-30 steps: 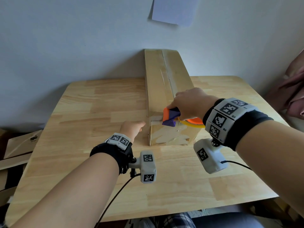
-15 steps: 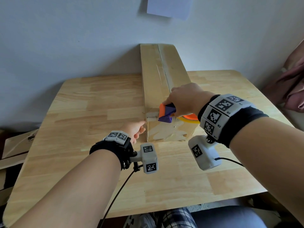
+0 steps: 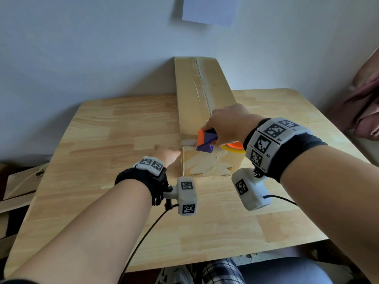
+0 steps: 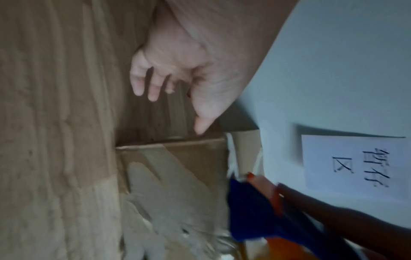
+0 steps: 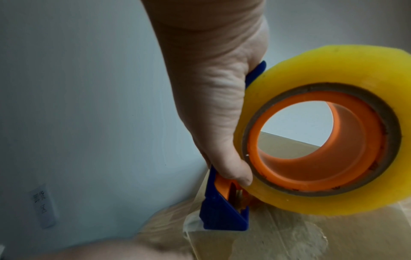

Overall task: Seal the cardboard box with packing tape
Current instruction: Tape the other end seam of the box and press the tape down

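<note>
Cardboard box (image 3: 202, 111) was judged light and stiff, steadied by the loosely curled left hand (image 3: 167, 155); dispenser (image 3: 206, 141), slick-taped, was clamped in the right hand (image 3: 227, 124).

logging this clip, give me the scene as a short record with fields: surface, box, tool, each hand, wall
surface: wooden table
box: long cardboard box lying on the table, far end toward the wall, old tape marks on its near end
tool: blue and orange tape dispenser with a yellow tape roll, at the box's near top edge
right hand: grips the dispenser
left hand: beside the box's left side near the front corner, fingers loosely curled, holding nothing
wall: sheet of paper stuck above the box
</note>
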`<state>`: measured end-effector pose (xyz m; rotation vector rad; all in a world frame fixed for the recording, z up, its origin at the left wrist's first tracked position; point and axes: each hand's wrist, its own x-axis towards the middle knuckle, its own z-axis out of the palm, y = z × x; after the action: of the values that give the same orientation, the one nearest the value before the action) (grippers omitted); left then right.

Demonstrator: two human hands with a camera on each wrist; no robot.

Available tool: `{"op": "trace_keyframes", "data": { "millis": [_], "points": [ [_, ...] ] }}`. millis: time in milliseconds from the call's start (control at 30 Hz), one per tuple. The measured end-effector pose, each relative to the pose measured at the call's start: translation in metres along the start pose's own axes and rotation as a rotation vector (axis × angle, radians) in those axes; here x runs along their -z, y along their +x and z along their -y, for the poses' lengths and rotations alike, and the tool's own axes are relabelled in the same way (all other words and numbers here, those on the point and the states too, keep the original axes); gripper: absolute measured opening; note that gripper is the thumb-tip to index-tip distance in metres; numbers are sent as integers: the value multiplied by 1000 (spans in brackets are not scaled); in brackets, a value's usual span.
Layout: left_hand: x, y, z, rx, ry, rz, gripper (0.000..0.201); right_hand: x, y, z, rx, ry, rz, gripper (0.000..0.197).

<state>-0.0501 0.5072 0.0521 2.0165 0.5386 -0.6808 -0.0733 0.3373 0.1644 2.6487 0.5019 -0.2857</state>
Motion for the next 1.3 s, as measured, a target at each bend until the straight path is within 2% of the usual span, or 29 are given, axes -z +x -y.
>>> {"op": "trace_keyframes", "data": {
  "millis": [33, 67, 133, 167, 233, 267, 333, 433, 467, 533, 600, 633, 667, 733, 800, 833, 967, 1167, 1300],
  "points": [
    [1, 0, 7, 16, 118, 7, 84, 0, -1, 0, -2, 2, -2, 30],
    [2, 3, 13, -3, 201, -22, 84, 0, -1, 0, -5, -2, -3, 30],
    [7, 3, 13, -196, 148, -90, 39, -1, -1, 0, -8, -10, -2, 30],
    [10, 0, 10, -275, 30, -49, 28, -1, -2, 0, -7, -4, -1, 30],
    [17, -15, -1, -307, -240, 134, 27, -1, -1, 1, -3, 0, -3, 31],
    [20, -21, -7, -310, -306, 203, 25, -1, -1, 1, -3, -5, -3, 31],
    [18, -29, -15, -303, -224, 233, 24, -1, -1, 0, -9, -6, -3, 31],
    [7, -26, -10, -309, 127, 190, 14, 0, -1, 2, -12, -1, -5, 29],
    [3, -25, -6, -297, 185, 213, 17, 0, -2, 2, -12, 2, -5, 29],
    [-1, -22, 0, -281, 263, 254, 50, 1, -3, 1, -9, 7, -7, 29],
    [0, -23, -4, -375, 439, 197, 76, 0, -6, -2, -4, 10, -10, 28],
    [2, -24, -8, -470, 530, 141, 81, 0, -7, -3, -1, 10, -14, 27],
    [4, -28, -14, -590, 613, 62, 79, 0, -9, -4, 2, 10, -22, 27],
    [8, -32, -24, -849, 740, -97, 62, 0, -11, -5, -4, 20, -31, 30],
    [8, -33, -26, -995, 876, -93, 49, 0, -12, -6, -34, 51, -29, 45],
    [7, -32, -23, -1023, 969, -58, 53, 1, -14, -7, -52, 70, -30, 51],
    [5, -26, -18, -1058, 1211, -62, 73, 2, -23, -20, -67, 125, -48, 53],
    [5, -26, -15, -1025, 1248, -64, 78, 4, -28, -22, 9, 59, -40, 60],
    [7, -29, -12, -1003, 1229, -59, 81, 2, -36, -30, -16, -4, 10, 62]
  ]
}}
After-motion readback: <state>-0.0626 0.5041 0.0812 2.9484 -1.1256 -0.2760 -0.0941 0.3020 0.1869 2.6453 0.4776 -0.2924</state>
